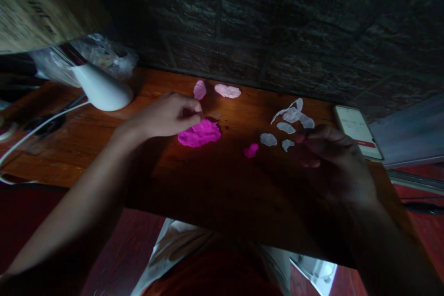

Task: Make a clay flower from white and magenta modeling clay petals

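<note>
My left hand (pixel 169 113) is closed, thumb and fingers curled together, at the upper left edge of a flattened magenta lump of modelling clay (pixel 201 134). What its fingers hold, if anything, is hidden. On the right, in shadow, my right hand (pixel 333 157) pinches a tiny bit of magenta clay (pixel 305 140) between thumb and fingertips. Between the hands lies a small magenta clay piece (pixel 251 150). Several thin whitish pieces, one a pale oval (pixel 268 139), are scattered just left of my right hand.
Two pale pink pieces, one round (pixel 200 89) and one long (pixel 227 91), lie near the dark brick wall (pixel 243 23). A white lamp-like object (pixel 102 88) with a cable stands left, under a cardboard box (pixel 45 9). A phone (pixel 359 132) rests at the table's right edge.
</note>
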### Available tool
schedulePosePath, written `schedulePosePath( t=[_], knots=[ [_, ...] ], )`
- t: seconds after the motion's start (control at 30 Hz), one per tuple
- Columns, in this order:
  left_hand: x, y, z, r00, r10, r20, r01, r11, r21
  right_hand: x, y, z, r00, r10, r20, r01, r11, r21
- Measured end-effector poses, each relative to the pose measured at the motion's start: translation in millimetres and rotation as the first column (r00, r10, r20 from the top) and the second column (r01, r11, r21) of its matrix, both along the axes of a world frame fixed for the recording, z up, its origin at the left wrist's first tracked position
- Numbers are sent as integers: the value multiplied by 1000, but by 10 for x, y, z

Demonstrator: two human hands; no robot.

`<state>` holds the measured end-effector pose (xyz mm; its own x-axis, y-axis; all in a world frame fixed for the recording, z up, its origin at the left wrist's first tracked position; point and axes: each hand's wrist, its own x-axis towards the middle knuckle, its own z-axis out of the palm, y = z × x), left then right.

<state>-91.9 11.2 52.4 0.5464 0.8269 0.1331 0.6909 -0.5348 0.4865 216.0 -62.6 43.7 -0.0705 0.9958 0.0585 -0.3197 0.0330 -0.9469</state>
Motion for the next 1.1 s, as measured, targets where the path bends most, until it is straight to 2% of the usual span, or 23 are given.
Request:
schedulePosePath(
  t=[0.13,0.4,0.5,0.6,0.7,0.73,0.8,0.83,0.9,1.0,1.1],
  knots=[
    [39,-10,-27,994,-84,-70,78,994,-81,-18,11,-24,998,59,32,-59,998,-21],
    [96,-33,-84,994,-107,4,107,987,-122,-61,-11,-45,986,165,40,-163,986,-47],
    [76,-36,-75,993,-114,-25,111,990,-89,-35,25,-83,986,160,56,-156,986,-64],
    [122,-72,-52,998,-52,-40,52,999,14,-9,49,-113,984,143,107,-135,988,-79],
    [306,-172,-63,995,44,93,-54,993,108,-6,51,-115,983,129,130,-121,990,-71],
    [396,-218,-85,986,37,162,-55,993,108,-10,50,-113,982,127,138,-118,990,-70],
    [594,-312,-161,943,-5,332,-20,997,71,-19,47,-111,981,119,154,-110,992,-69],
    [689,-355,-213,932,-34,361,27,999,25,-23,46,-112,981,115,155,-106,992,-67],
    [844,-416,-327,920,-84,383,113,992,-54,-28,46,-116,985,114,130,-107,992,-64],
    [959,-439,-479,934,-24,356,85,984,-157,-25,53,-115,992,114,53,-110,991,-73],
    [969,-413,-552,930,-5,368,88,974,-209,-13,61,-104,996,92,21,-89,991,-101]
  ],
)
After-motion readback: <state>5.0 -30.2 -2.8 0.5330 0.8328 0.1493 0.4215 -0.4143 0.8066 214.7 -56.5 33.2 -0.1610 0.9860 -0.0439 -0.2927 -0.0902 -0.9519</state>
